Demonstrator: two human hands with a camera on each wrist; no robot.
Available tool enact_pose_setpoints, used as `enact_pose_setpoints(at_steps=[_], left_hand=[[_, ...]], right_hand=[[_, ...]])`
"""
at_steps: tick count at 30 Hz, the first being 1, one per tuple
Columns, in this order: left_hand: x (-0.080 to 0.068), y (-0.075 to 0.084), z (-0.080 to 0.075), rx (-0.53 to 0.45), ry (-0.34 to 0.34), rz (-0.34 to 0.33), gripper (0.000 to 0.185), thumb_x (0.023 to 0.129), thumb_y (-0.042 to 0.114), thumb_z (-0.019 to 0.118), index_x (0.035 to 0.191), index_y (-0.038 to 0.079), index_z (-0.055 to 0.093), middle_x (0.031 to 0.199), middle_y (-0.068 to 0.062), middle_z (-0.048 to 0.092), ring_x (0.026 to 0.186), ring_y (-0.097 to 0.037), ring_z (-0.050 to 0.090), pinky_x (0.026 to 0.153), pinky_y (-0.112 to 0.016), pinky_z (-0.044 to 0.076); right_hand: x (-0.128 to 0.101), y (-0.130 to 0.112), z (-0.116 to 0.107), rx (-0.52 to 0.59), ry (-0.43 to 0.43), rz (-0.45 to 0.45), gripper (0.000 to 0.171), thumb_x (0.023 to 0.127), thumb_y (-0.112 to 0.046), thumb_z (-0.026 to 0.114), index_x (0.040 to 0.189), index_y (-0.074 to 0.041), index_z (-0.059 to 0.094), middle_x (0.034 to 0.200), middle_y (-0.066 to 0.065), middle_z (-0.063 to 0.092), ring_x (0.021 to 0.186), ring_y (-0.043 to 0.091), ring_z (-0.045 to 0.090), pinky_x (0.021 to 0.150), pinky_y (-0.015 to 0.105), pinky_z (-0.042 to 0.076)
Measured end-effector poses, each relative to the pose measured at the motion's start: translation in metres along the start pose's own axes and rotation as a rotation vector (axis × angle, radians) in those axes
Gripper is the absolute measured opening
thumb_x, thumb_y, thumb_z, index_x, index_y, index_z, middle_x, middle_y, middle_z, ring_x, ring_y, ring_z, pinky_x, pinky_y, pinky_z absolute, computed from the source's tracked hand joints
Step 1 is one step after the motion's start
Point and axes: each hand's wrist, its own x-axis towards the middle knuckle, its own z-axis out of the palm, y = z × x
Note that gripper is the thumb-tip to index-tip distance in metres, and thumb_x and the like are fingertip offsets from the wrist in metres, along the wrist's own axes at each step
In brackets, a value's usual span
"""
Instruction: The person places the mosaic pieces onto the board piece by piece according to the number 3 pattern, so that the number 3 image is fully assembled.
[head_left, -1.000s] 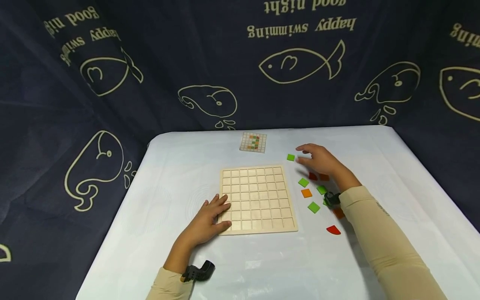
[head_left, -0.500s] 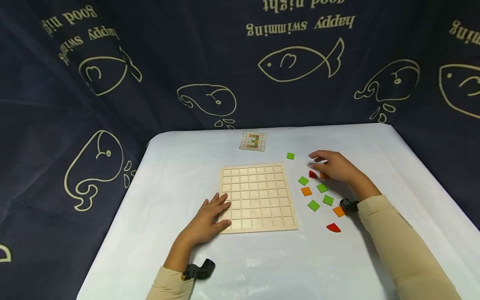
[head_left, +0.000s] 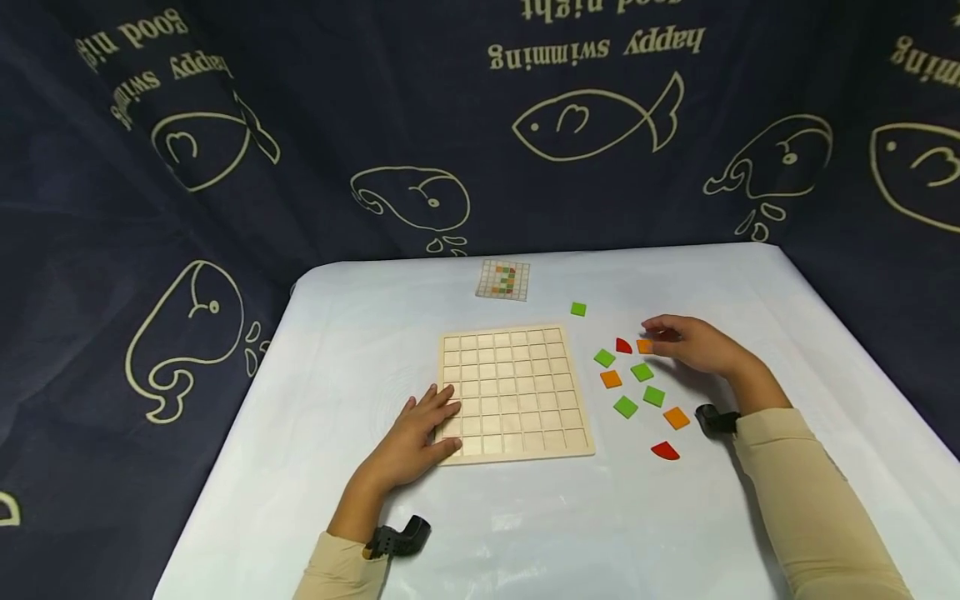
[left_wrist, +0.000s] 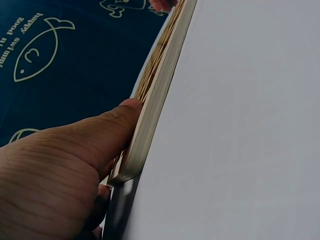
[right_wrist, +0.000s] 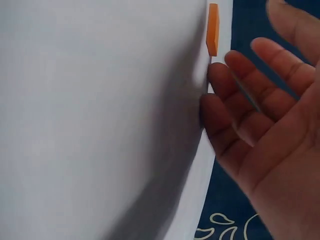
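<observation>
The left hand (head_left: 416,437) is laid flat, fingers straight, on the near left corner of a wooden grid board (head_left: 513,392), with the thumb pressed against the board's edge in the left wrist view; nothing is clasped. The board is set at the middle of a white table (head_left: 337,350), with bare cloth left open on its left side and along the near edge. A small pattern card (head_left: 503,279) is placed beyond the board, toward the far edge. To the right of the board, loose tiles are scattered apart from one another: five green squares, one of them (head_left: 578,309) set off alone near the card, three orange squares and two red quarter-round pieces. The right hand (head_left: 693,343) is held low over the table, fingers relaxed and spread, grasping nothing, its fingertips just beside the farthest orange tile (head_left: 643,346). Open tabletop is seen beyond it to the right edge.
</observation>
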Motion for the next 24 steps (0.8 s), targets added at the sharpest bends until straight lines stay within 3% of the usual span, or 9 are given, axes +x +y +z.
enact_pose_setpoints(at_steps=[5,11,17,24], left_hand=[[0.002,0.000,0.001,0.007,0.015,0.017,0.059,0.094,0.029,0.070,0.143,0.001,0.053,0.157,-0.013,0.035,0.148,-0.036,0.021,0.115,-0.062,0.010],[0.001,0.001,-0.001,0.011,-0.010,-0.012,0.060,0.094,0.029,0.070,0.144,0.003,0.052,0.158,-0.011,0.033,0.149,-0.033,0.019,0.117,-0.059,0.009],[0.002,0.000,-0.002,0.017,-0.027,-0.029,0.061,0.094,0.031,0.070,0.146,0.006,0.051,0.160,-0.007,0.031,0.150,-0.029,0.017,0.118,-0.056,0.007],[0.001,0.001,-0.001,-0.001,-0.002,-0.005,0.059,0.093,0.028,0.071,0.143,0.002,0.053,0.157,-0.013,0.034,0.148,-0.035,0.020,0.116,-0.061,0.009]], right_hand=[[0.003,0.007,0.001,0.031,-0.019,0.003,0.042,0.098,-0.017,0.063,0.136,0.000,0.055,0.128,0.021,0.058,0.113,0.033,0.052,0.098,0.051,0.041],[0.007,0.013,0.003,0.073,-0.053,0.040,0.042,0.097,-0.015,0.062,0.136,0.000,0.055,0.133,0.021,0.055,0.116,0.034,0.048,0.101,0.053,0.039],[0.011,0.016,0.006,0.060,-0.037,0.032,0.042,0.096,-0.010,0.062,0.136,0.001,0.055,0.133,0.023,0.054,0.117,0.036,0.047,0.104,0.055,0.036],[0.014,0.018,0.010,0.042,-0.028,0.010,0.041,0.094,-0.004,0.061,0.134,0.004,0.055,0.132,0.025,0.053,0.116,0.037,0.048,0.103,0.055,0.037]])
